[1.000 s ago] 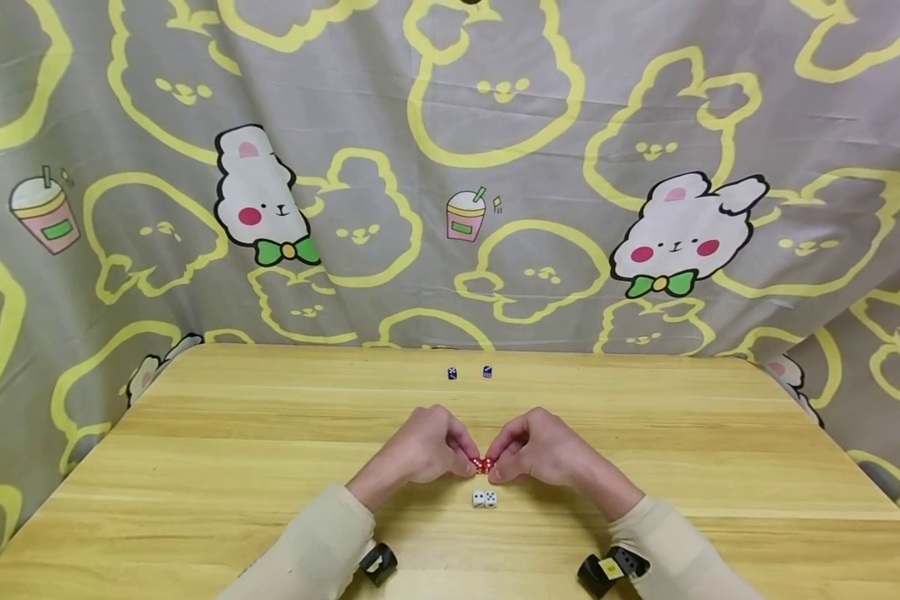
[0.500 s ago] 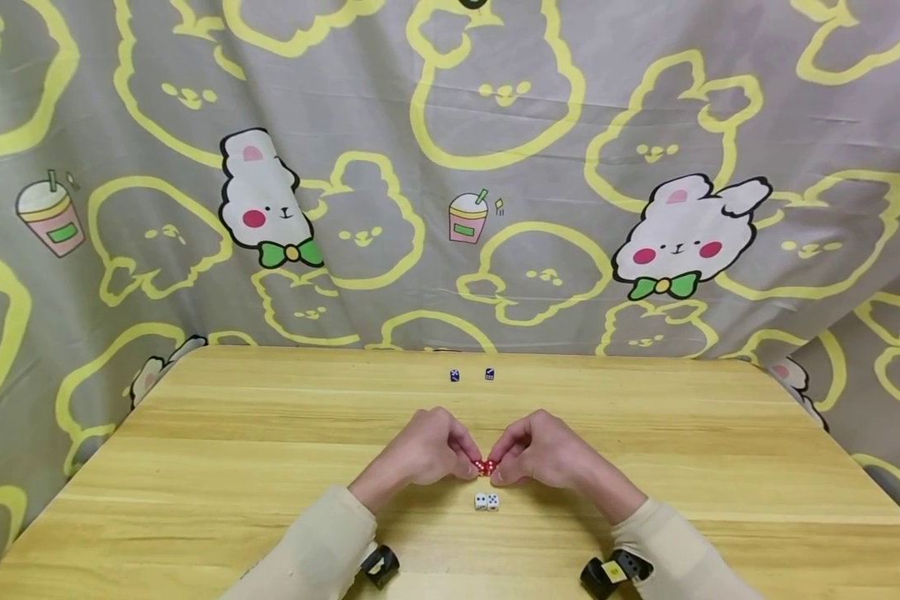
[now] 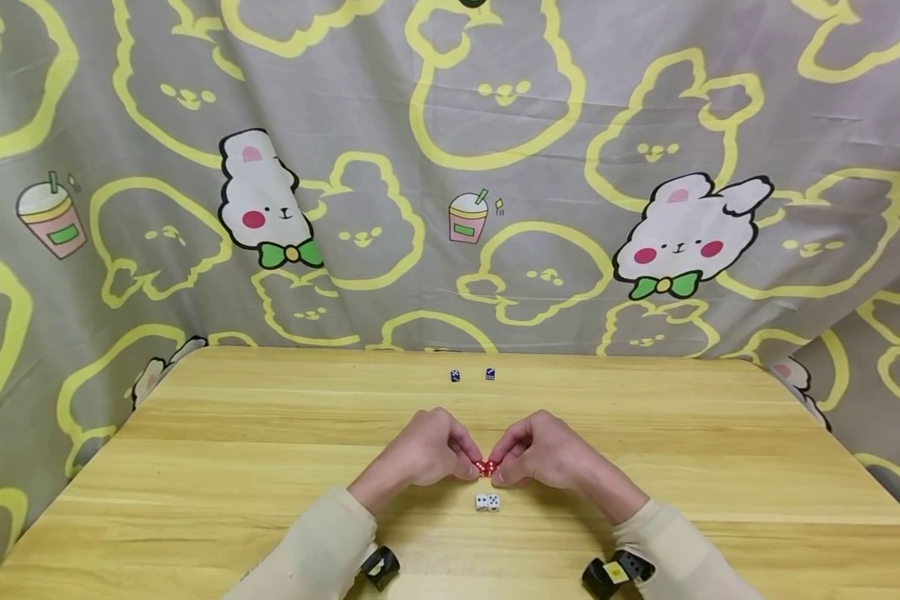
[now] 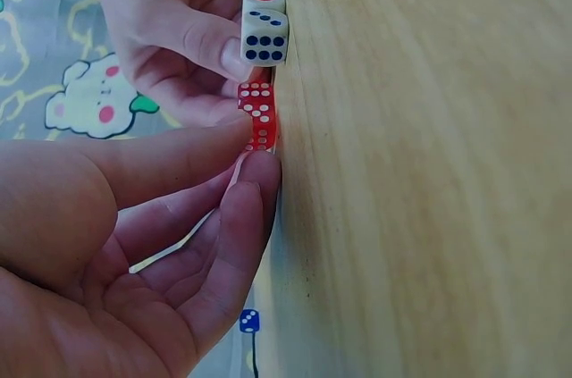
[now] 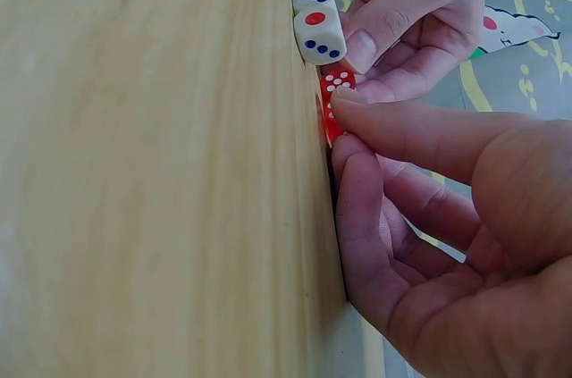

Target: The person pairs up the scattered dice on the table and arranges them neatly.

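Two red dice with white pips sit side by side at the middle of the table, the left one against the right one. My left hand pinches the left red die between thumb and fingers. From the other side, my right hand pinches the right red die. Fingertips cover part of both dice. Just nearer to me, a white die and a second white die stand together on the wood, showing blue and red pips in the wrist views.
Toward the table's far edge lie a blue die and another blue die, spaced apart. A grey cartoon-print curtain hangs behind the wooden table. Black straps with small devices are on both wrists.
The view shifts very slightly. Both hands keep their pinch on the red dice, and the white and blue dice stay where they were.
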The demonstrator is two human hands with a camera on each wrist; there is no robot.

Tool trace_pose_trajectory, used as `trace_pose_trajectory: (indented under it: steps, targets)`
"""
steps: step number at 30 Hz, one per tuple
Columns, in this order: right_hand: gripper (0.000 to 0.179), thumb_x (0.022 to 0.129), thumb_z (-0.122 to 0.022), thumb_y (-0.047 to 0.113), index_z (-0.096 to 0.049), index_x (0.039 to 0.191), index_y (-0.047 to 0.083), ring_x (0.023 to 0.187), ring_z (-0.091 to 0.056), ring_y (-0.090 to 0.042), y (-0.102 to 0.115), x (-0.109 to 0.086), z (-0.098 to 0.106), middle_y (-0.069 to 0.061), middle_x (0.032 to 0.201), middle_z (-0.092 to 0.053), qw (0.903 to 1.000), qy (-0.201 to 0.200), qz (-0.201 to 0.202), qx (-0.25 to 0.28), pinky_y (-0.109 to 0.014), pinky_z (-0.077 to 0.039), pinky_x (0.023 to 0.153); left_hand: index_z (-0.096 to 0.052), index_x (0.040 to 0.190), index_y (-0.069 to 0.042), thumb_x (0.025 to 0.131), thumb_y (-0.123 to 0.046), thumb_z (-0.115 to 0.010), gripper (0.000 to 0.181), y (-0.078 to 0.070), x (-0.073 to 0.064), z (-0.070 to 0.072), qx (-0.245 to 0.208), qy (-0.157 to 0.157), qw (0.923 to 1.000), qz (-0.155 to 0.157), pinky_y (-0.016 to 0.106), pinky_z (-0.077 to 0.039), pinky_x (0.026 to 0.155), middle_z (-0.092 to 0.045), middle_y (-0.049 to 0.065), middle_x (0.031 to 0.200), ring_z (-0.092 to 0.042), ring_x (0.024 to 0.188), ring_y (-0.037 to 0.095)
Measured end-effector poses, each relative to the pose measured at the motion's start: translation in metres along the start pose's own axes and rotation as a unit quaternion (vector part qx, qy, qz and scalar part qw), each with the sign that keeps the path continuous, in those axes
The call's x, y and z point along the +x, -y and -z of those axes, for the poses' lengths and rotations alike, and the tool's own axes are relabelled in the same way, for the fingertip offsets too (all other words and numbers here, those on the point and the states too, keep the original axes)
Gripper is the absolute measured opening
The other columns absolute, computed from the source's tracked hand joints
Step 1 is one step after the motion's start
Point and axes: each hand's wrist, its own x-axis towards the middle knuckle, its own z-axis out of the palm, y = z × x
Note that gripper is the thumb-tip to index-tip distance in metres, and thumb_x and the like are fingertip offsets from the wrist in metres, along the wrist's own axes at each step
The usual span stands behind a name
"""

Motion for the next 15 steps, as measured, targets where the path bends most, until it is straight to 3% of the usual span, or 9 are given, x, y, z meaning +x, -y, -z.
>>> trace_pose_trajectory:
  steps: [9, 15]
  targets:
    - [0.018, 0.076, -0.093, 0.006, -0.081, 0.089, 0.009, 0.076, -0.063, -0.015, -0.0005, 0.0003, 0.0004, -0.003, 0.081, -0.074, 0.9999, 0.009, 0.004, 0.004, -0.025, -0.049, 0.065, -0.081, 0.085, -0.01, 0.082, -0.002, -0.089, 0.012, 0.0009, -0.0004, 0.0021, -0.012, 0.0, 0.9999, 0.001, 0.025, -0.052, 0.07, -0.077, 0.0, 0.077, -0.067, 0.073, 0.012]
    - [0.019, 0.076, -0.093, 0.005, -0.081, 0.091, 0.007, 0.076, -0.063, -0.014, -0.0008, -0.0004, 0.0004, -0.004, 0.081, -0.074, 0.9998, 0.013, 0.008, 0.011, -0.026, -0.051, 0.064, -0.081, 0.089, -0.008, 0.085, -0.005, -0.087, 0.008, 0.0031, 0.0026, 0.0076, -0.024, -0.021, 0.9995, -0.004, 0.027, -0.054, 0.066, -0.077, 0.001, 0.081, -0.067, 0.07, 0.014]
